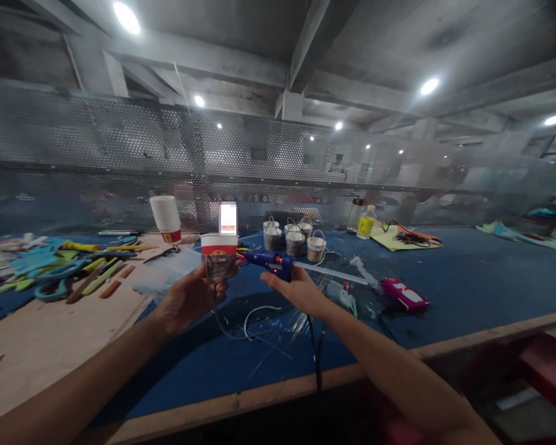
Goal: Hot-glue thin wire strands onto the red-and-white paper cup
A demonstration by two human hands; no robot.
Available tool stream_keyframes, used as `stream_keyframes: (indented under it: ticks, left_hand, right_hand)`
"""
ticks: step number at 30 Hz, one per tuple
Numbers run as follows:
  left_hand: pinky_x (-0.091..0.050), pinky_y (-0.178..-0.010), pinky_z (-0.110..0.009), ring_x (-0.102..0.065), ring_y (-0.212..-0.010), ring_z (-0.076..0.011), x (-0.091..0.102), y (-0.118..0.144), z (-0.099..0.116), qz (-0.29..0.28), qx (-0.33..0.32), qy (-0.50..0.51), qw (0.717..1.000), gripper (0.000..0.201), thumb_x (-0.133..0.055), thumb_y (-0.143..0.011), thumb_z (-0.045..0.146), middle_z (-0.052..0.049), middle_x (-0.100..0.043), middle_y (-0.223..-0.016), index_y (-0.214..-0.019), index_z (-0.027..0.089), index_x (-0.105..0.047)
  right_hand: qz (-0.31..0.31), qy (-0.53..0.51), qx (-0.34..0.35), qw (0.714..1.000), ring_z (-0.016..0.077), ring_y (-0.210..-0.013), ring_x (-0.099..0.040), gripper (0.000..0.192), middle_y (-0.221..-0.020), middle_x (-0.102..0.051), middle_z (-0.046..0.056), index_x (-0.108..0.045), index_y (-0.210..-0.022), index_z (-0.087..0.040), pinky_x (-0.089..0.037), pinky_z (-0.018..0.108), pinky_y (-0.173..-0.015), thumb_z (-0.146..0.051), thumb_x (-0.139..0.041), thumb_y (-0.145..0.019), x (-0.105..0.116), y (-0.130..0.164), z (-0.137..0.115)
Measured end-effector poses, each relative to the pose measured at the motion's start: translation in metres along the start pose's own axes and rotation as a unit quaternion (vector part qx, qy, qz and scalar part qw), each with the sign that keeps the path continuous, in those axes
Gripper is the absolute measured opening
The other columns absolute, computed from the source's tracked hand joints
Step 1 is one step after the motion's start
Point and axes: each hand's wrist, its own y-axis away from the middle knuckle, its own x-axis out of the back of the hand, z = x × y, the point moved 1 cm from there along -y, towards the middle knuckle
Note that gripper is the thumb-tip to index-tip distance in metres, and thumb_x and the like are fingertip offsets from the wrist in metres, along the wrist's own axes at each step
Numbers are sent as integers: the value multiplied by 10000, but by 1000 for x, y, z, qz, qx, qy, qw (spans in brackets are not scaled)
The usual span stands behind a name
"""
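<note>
Our left hand (189,300) grips a paper cup (219,254) upright above the blue table (467,290). Our right hand (296,289) is closed around a blue glue gun (272,262), its nozzle pointing at the cup and seemingly touching its side, though blur hides the contact. Small buckets (295,238) stand behind, and a cup stack (165,217) stands to the left.

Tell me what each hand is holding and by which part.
The left hand holds a paper cup by its lower body; the right hand grips a blue glue gun by its handle.
</note>
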Motion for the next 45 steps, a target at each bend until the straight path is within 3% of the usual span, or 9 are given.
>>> stream_keyframes:
  ticks: [7,13,19,27,30,32,34,39,45]
  left_hand:
    - [-583,-674,-274,-663,-712,-164,-2,2,2,34,5,-3,999,402,-718,-932,335,-115,-791,-1006,-1280,141,-667]
    - [-619,-714,-263,-709,-733,-160,1,0,-1,44,10,-49,998,317,-695,-966,301,-79,-812,-1013,-1237,135,-697]
    - [-614,-685,-253,-730,-732,-169,-5,0,-5,61,-11,-83,995,311,-834,-846,299,-115,-819,-1016,-1109,148,-763]
    - [-581,-646,-248,-723,-697,-161,-8,-5,-8,70,-60,-110,990,321,-902,-744,223,-80,-797,-910,-1024,149,-763]
    - [-576,-675,-259,-736,-755,-176,-6,-10,-12,81,-88,-137,983,385,-940,-687,237,-72,-797,-920,-1018,168,-755]
    - [-575,-722,-269,-739,-839,-189,-5,-12,-13,90,-112,-158,977,446,-965,-647,287,-71,-799,-984,-1024,179,-754]
    - [-574,-789,-296,-735,-912,-208,-3,-14,-14,95,-131,-172,972,496,-974,-622,337,-70,-795,-1016,-1035,180,-749]
    - [-569,-862,-364,-734,-926,-234,2,-17,-12,119,-152,-183,964,563,-985,-583,344,-61,-786,-987,-1053,174,-725]
    - [-553,-909,-361,-731,-985,-242,2,-18,-13,120,-149,-165,968,521,-975,-604,310,-78,-797,-1020,-1050,164,-749]
  right_hand:
    - [55,176,6,983,193,-728,-653,379,-827,-708,22,-691,-1095,-213,-484,296,-678,-562,-600,-978,36,-10,9]
    - [49,482,-75,871,316,-1209,-639,434,-1372,-641,188,-557,-1392,-149,-480,367,-941,-338,-572,-1002,61,6,14]
    - [-45,529,-138,836,312,-1278,-599,438,-1390,-625,218,-560,-1389,-79,-439,382,-1051,-249,-513,-989,52,18,48]
    - [-20,555,-115,824,398,-1337,-534,449,-1395,-593,248,-610,-1361,-105,-409,531,-1088,-298,-606,-956,48,17,39]
    - [22,430,-49,901,341,-1329,-558,428,-1408,-605,211,-619,-1342,-136,-420,489,-1107,-352,-638,-974,29,7,21]
    - [-23,231,-38,972,265,-1197,-658,423,-1308,-686,162,-634,-1296,-149,-483,411,-1059,-432,-643,-981,4,-3,9]
    - [-62,59,-36,996,253,-1156,-686,456,-1267,-718,132,-658,-1232,-166,-509,384,-1027,-477,-739,-908,-24,-13,-2]
    - [-142,-215,-148,955,174,-793,-721,567,-1085,-768,53,-666,-1127,-201,-514,292,-743,-501,-904,-708,-62,-21,-12]
    - [-109,-278,-155,942,119,-637,-616,524,-736,-685,-17,-669,-981,-171,-476,271,-682,-522,-910,-675,-55,-14,-5]
